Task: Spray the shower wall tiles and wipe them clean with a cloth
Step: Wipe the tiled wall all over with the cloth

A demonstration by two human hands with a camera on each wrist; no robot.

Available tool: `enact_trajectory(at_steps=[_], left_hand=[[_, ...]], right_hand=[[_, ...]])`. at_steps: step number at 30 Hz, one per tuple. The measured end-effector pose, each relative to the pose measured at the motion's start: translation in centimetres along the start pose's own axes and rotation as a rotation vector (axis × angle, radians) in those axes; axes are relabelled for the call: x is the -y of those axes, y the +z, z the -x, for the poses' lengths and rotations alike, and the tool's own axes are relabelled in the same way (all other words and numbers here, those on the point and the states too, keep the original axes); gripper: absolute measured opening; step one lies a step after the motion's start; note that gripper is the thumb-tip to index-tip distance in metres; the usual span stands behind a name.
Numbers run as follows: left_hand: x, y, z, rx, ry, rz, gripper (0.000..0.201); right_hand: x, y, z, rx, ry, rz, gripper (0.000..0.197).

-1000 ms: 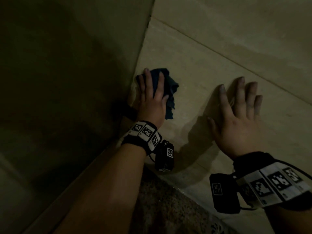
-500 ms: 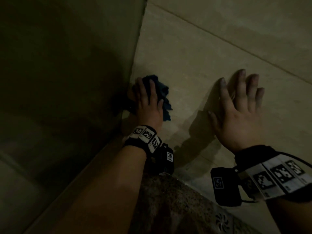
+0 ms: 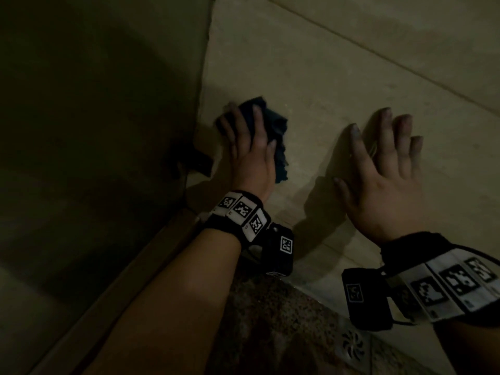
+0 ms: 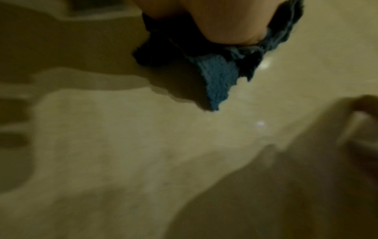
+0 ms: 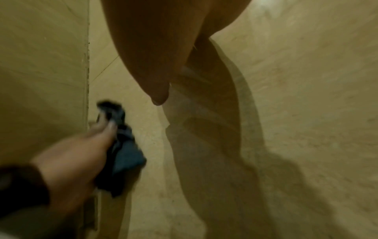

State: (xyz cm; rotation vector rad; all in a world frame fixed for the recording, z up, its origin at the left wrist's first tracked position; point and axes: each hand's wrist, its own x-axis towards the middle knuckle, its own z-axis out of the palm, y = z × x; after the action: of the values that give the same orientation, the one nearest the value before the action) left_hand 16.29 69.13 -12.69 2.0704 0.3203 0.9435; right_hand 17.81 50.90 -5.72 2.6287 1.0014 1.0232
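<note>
My left hand (image 3: 247, 142) lies with fingers stretched over a bunched dark blue cloth (image 3: 277, 128) and presses it against the beige wall tile (image 3: 324, 77), close to the corner. The left wrist view shows the cloth (image 4: 218, 76) hanging out below my palm (image 4: 225, 21). My right hand (image 3: 384, 163) rests flat and spread on the same tile to the right, holding nothing. In the right wrist view the cloth (image 5: 124, 155) sits under my left hand (image 5: 77, 155) beside the corner joint. No spray bottle is in view.
A second wall (image 3: 94, 104) in deep shadow meets the tiled wall at the corner on the left. Below lies a speckled dark floor (image 3: 270, 320) with a round metal drain (image 3: 351, 345). A grout line (image 3: 378, 52) crosses the wall above my hands.
My left hand slid the cloth a little down toward the corner, then back up and slightly right. The right hand stayed flat on the tile.
</note>
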Motion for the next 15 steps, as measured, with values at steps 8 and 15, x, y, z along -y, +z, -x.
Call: enact_trajectory(at_steps=[8,15], left_hand=[[0.2,1.7,-0.9,-0.164,0.196,-0.233,0.061],[0.5,2.4,-0.2,-0.154,0.182,-0.18,0.056]], right_hand=[[-1.2,0.6,4.3,0.069,0.152,0.015,0.073],[-1.1,1.8,7.0,0.073,0.245,-0.023,0.072]])
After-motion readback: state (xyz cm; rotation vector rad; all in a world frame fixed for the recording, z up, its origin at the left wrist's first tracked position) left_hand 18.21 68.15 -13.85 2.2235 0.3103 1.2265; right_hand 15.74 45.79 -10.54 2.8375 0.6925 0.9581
